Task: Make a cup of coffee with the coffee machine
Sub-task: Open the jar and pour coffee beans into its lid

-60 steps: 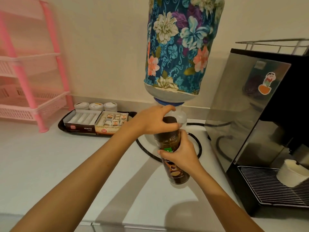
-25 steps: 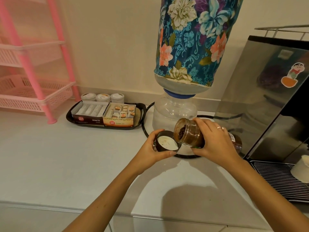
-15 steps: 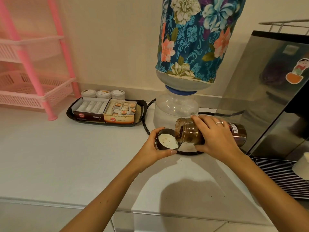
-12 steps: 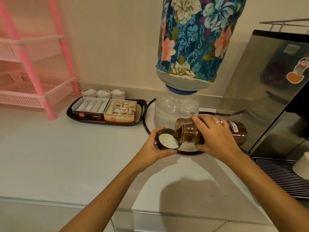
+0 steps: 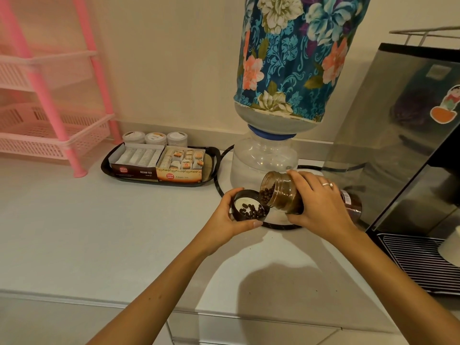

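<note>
My right hand grips a glass jar of coffee beans, tipped on its side with its mouth pointing left and down. My left hand holds the jar's dark lid upturned just below that mouth. Several coffee beans lie in the lid's white inside, and more sit at the jar's mouth. The coffee machine stands at the right, with a white cup on its metal drip grate, partly cut off by the frame edge.
A water bottle in a floral cover stands upturned on a clear dispenser base just behind my hands, ringed by a black cable. A black tray of tea boxes lies to the left, three small tubs behind it. A pink rack stands far left.
The lid came off the upright jar into my left hand. My right hand tipped the jar over it. Beans have now poured into the lid, which held none half a second ago.
</note>
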{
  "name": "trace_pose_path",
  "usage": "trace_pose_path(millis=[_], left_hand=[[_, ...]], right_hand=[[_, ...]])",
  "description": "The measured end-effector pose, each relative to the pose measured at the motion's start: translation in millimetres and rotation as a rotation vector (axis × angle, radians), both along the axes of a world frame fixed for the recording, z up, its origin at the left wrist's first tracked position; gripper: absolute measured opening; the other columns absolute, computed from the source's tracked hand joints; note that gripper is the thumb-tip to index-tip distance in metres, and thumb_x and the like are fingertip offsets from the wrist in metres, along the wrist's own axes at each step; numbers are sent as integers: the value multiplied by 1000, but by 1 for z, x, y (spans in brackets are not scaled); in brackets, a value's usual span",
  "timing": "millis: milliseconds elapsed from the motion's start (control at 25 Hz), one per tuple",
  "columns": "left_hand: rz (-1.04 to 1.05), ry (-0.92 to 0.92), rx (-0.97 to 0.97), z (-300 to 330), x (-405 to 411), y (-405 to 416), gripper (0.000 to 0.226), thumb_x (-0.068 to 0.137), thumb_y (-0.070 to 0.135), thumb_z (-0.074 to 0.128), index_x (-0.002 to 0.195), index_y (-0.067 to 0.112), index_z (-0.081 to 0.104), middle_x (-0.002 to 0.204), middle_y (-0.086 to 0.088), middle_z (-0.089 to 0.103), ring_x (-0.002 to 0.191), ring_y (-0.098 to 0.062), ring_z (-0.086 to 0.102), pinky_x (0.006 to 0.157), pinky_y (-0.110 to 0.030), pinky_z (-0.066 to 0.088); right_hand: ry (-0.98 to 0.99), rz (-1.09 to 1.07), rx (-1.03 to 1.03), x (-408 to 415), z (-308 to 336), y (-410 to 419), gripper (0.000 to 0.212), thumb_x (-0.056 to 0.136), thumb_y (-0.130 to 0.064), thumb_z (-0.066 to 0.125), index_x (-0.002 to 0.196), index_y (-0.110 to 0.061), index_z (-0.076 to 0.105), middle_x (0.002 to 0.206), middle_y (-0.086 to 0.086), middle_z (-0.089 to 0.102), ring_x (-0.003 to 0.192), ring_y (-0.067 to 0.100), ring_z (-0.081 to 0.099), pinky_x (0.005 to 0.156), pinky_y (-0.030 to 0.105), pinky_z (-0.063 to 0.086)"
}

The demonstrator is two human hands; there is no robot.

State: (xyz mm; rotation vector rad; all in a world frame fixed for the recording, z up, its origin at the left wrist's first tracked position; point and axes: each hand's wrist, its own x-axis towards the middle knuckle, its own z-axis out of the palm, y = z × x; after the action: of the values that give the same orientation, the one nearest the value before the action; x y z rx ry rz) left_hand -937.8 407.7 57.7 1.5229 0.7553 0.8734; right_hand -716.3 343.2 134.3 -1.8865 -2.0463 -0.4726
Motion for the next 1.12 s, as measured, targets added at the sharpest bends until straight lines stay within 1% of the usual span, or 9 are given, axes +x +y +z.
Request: trace_pose_path(millis=[120,200,320,400,480,640,840,960,1120], left_hand=[[21,-27,-12,0,-4,0,79,64,28,87,126,43,42,123,16,52,106,9,55,78,-12,49],[44,-39,-26,-1,-9,1,80,61,31,88,126,43,42,123,15,53,106,6,56,80,-16,51],[76,-52,-41,-5,-19,1,81,57,34,89,124,43,43,122,15,53,105,5,58,79,-18,52],[102,-46,-47,-12,-26,1,81,57,33,89,122,44,43,122,14,53,104,4,59,79,-19,52],[126,-19,-56,-21,-34,1,80,57,32,89,119,45,41,121,13,52,104,4,59,79,-18,52],[167,38,-93,-44,-47,-2,80,56,33,88,117,45,37,120,10,53,102,1,60,81,-18,52],[194,93,-86,-67,-52,-7,79,61,31,86,120,38,34,122,7,52,109,-5,57,87,-21,51],[202,131,-75,-76,-51,-13,77,60,39,87,117,44,35,114,16,55,101,5,57,76,-12,50],[199,208,-54,-85,-45,-22,79,60,52,85,119,45,33,111,20,58,100,-2,61,78,-21,56]], right_hand=[[242,-31,-19,-7,-10,2,97,58,-45,81,139,-24,30,131,3,51,119,24,48,98,48,45],[419,-5,-11,-14,-18,3,94,58,-46,81,136,-25,33,126,-1,53,115,18,50,94,41,48],[676,56,23,-28,-32,3,82,54,-45,83,122,-36,38,110,-19,53,103,-1,53,79,12,46],[835,58,61,-36,-43,4,82,52,-43,86,116,-45,34,102,-29,49,99,-17,49,68,0,42],[961,13,87,-41,-56,7,86,50,-42,88,117,-42,34,102,-27,50,96,-18,50,66,1,41],[1137,-75,131,-52,-81,15,88,50,-40,89,120,-33,36,112,-13,53,96,-1,54,71,4,38],[1194,-100,161,-59,-96,27,85,52,-40,89,115,-42,32,111,-14,52,101,5,53,72,6,38],[1197,-103,167,-61,-101,31,87,52,-40,88,118,-43,32,113,-14,50,103,5,51,74,6,38],[1201,-117,176,-62,-107,32,89,52,-39,89,123,-34,34,115,-13,50,105,5,51,74,2,37]])
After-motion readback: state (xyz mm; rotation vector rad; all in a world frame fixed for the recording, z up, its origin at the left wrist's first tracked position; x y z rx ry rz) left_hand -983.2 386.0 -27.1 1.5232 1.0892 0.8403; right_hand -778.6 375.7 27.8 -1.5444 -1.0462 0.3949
